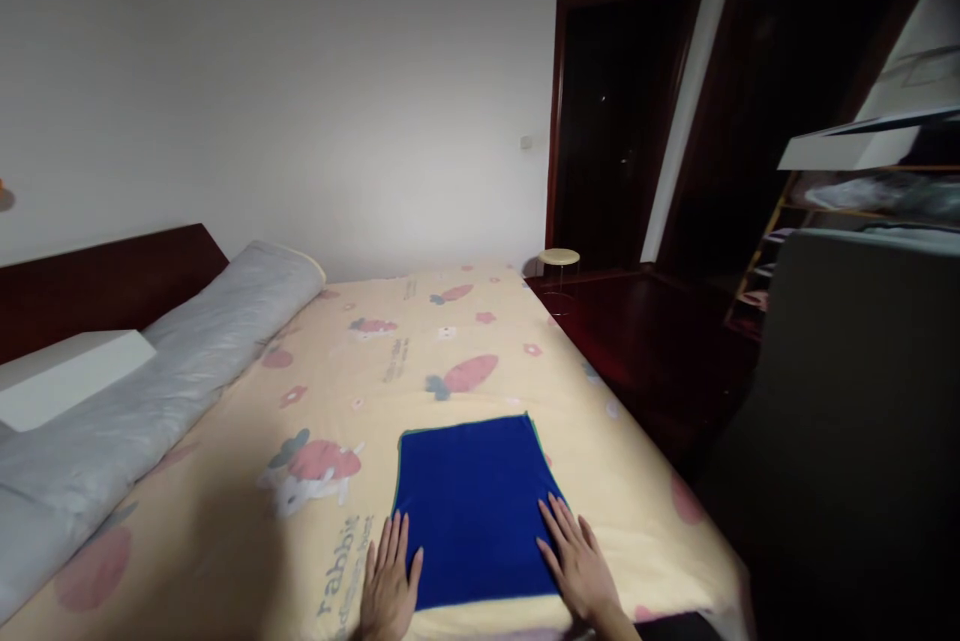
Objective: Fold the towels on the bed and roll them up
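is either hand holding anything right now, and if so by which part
Nothing is held. The left hand and right hand lie open, palms down, at opposite side edges of the blue cloth.

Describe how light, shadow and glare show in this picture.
In the head view, the wall is brightest mid-picture and dims toward the upper left; there, soft shadow darkens the bed left of the left hand, the blue cloth shows no obvious glare, and the far door looks nearly black.

A white box (75, 374) lies on grey bedding (217, 336), while a stool (560, 257) stands near a dark door (619, 121).
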Available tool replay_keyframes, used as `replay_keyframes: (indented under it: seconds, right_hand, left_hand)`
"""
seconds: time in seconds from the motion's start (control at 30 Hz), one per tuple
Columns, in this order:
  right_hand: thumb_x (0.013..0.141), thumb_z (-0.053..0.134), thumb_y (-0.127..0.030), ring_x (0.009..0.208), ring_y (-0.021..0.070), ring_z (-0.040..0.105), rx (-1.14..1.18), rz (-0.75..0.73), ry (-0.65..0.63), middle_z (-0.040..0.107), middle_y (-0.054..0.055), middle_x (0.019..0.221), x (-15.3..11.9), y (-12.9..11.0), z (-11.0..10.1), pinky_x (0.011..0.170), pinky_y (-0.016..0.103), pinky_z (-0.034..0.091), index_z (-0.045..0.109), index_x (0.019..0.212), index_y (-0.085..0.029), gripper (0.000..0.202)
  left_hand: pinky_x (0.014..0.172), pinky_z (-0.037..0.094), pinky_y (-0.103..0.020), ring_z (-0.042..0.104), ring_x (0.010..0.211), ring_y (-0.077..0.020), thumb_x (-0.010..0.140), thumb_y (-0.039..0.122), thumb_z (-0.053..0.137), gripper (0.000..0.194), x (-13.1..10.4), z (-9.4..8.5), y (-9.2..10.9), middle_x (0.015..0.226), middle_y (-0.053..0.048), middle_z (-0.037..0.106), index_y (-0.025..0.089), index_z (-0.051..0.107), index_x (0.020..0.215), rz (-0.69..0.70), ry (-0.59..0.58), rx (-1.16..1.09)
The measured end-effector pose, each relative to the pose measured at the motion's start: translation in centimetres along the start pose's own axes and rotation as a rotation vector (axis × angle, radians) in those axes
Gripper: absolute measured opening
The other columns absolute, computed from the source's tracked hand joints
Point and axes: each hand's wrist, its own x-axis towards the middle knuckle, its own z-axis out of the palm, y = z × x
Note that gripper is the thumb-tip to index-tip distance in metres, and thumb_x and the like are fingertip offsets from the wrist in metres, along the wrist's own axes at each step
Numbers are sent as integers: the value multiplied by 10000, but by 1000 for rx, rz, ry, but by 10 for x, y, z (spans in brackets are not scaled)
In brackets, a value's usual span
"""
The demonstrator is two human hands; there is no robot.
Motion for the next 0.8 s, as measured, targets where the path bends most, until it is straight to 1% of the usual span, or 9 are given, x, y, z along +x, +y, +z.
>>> replay_keyframes:
  seconds: [0.1,0.2,0.3,0.37,0.43,0.5,0.63,0.7,0.8]
  right_hand:
    - [965,305,-560,1440,257,255,-13,18,-4,284,52,1565,-2,5,3,1166,525,217,300,1493,-276,599]
    - [959,315,-565,1437,267,260,-17,32,1,290,74,1561,2,0,5,1161,529,229,325,1487,-250,614]
    - [955,319,-582,1439,271,255,-9,35,43,283,90,1562,7,-13,6,1167,515,232,327,1488,-214,648]
    - [955,319,-592,1437,269,262,12,11,74,292,88,1558,12,-27,7,1167,502,242,329,1489,-213,654]
    - [961,315,-587,1430,268,280,44,-27,86,310,80,1550,19,-46,9,1160,498,262,331,1488,-228,638]
    - [975,293,-563,1427,263,287,76,-66,69,307,72,1549,25,-67,11,1155,494,274,322,1491,-240,609]
    - [998,262,-449,1436,247,256,119,-108,-16,263,52,1557,31,-103,21,1166,466,262,295,1497,-235,544]
    - [993,274,-369,1435,241,260,144,-126,-71,269,38,1552,30,-113,27,1169,454,264,302,1493,-239,517]
    - [983,289,-323,1432,240,268,173,-170,-137,276,13,1546,25,-118,33,1172,452,262,305,1486,-263,507]
  left_hand:
    - [1206,179,-467,179,1475,-192,943,454,222,594,0,-3,3,1593,-1,185,249,195,1500,-14,-9,37]
    - [1195,186,-499,226,1465,-220,932,449,262,581,3,-6,9,1577,-21,245,257,277,1480,-23,20,74]
    - [1181,197,-543,270,1450,-261,929,443,285,567,8,-6,18,1554,-59,303,234,360,1450,-10,132,71]
    - [1174,236,-527,291,1442,-258,937,423,282,552,13,-3,26,1552,-54,311,237,352,1452,35,207,36]
    - [1170,278,-476,305,1437,-229,945,382,276,535,18,2,39,1555,-27,311,254,311,1464,90,249,-9]
    - [1169,300,-435,311,1433,-202,950,341,272,525,23,8,54,1555,-4,313,269,278,1470,136,269,-47]
    - [1174,303,-436,299,1437,-202,955,325,269,523,28,24,88,1566,2,282,274,224,1474,192,283,-93]
    - [1173,311,-444,300,1437,-212,953,327,280,520,27,35,99,1566,6,274,288,221,1468,202,251,-96]
    - [1166,324,-473,319,1429,-233,941,297,306,525,23,49,107,1558,1,282,308,217,1458,223,199,-84]
